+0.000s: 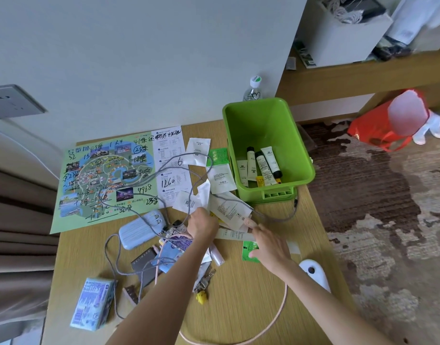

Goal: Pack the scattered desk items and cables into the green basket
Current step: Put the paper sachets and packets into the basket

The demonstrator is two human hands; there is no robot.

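Filling basket: the green basket [263, 125] stands at the desk's far right edge, with tubes [262, 165] already inside.
Left hand [202, 226]: curled on a white sachet [189, 201], near the basket's front left.
Right hand [266, 242]: fingers straight, one fingertip pressing the next sachet [227, 209].
Risk: the grey cable [287, 217] lies across these sachets, so lifting them could snag it and drag the power bank [139, 231].
Writing: the map [107, 178] carries inked "1260" and "4968"; the dark card [145, 263] reads "GALIMARD".
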